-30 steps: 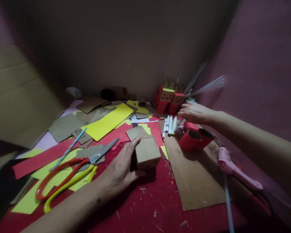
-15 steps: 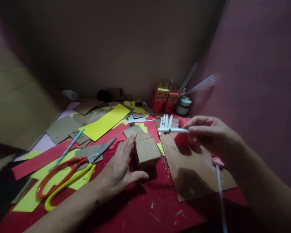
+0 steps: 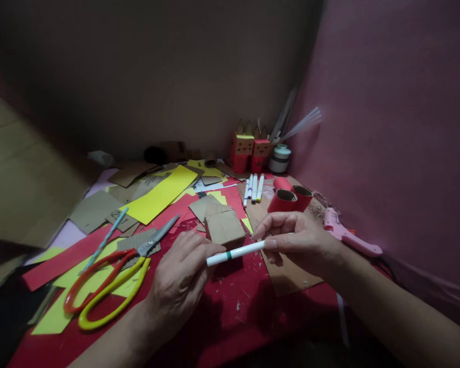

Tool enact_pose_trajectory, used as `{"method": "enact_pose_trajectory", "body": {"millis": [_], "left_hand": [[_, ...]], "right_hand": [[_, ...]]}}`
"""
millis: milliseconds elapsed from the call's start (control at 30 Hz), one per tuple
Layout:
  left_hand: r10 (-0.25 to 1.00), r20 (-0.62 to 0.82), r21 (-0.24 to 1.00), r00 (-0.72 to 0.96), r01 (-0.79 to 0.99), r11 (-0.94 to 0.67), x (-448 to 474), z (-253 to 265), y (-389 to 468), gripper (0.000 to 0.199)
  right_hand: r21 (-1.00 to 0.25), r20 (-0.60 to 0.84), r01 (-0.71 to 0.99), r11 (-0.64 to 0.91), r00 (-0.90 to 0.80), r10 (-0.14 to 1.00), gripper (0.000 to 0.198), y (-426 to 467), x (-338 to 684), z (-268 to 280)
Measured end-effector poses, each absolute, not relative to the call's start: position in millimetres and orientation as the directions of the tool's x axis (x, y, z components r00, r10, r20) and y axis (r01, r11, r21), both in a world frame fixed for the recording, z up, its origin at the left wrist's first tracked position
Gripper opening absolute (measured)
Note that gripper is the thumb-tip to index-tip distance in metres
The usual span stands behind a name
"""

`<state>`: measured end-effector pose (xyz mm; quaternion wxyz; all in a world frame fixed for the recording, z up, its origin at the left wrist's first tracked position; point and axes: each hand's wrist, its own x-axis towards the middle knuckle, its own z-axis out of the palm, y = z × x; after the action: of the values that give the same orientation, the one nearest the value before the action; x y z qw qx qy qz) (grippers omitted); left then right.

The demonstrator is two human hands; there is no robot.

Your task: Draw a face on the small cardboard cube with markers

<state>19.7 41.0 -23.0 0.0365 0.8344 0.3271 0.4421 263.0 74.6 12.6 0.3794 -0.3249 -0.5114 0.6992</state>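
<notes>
My right hand (image 3: 291, 237) pinches a white marker (image 3: 247, 250) with a green band near its left end. The marker is held almost level above the red table surface. My left hand (image 3: 184, 266) is closed at the banded end, its fingers curled against the marker; its thumb is mostly hidden. Just behind the marker sits a small cardboard box (image 3: 225, 227). Several more white markers (image 3: 254, 188) lie in a row beyond it. Red-covered cardboard tubes (image 3: 282, 201) stand and lie on a cardboard sheet (image 3: 287, 276) behind my right hand.
Scissors (image 3: 138, 255) with red and yellow handles lie left of my left hand, over paper and cardboard scraps. A pink glue gun (image 3: 352, 239) lies at the right. At the back stand box-headed red figures (image 3: 243, 151) and a lidded jar (image 3: 279, 157).
My right hand has brought the marker left and down. My left hand, spread beside the box before, has closed at the marker's banded end. The view has shifted, showing the glue gun.
</notes>
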Motion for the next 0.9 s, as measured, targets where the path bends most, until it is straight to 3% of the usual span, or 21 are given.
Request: {"method": "enact_pose_trajectory", "body": {"millis": [233,367,467,733,900], "left_hand": [[0.603,0.681,0.364,0.415,0.523,-0.771,23.4,-16.2,38.7,0.019],[0.608,0.7,0.369,0.374,0.539,-0.757,25.0,-17.9,39.9,0.017],[0.628,0.686,0.395,0.367,0.537,-0.745,24.8,-19.9,40.6,0.014],[0.626,0.631,0.43,0.459,0.465,-0.774,33.0,-24.1,35.8,0.012],[0.576,0.654,0.417,0.49,0.401,-0.816,32.3,-23.7,32.8,0.012]], "right_hand": [[-0.989,-0.031,-0.113,-0.096,-0.475,0.88,0.02,69.9,268.2,4.0],[-0.955,0.026,-0.271,-0.123,-0.488,0.873,0.038,67.2,266.7,-1.1],[-0.937,0.036,-0.317,-0.144,-0.5,0.865,0.036,66.4,264.7,-5.0],[-0.95,-0.065,-0.215,-0.228,-0.577,0.814,0.025,60.9,251.3,-8.5],[-0.95,-0.141,-0.138,-0.282,-0.615,0.776,0.032,59.3,253.1,-11.1]]}}
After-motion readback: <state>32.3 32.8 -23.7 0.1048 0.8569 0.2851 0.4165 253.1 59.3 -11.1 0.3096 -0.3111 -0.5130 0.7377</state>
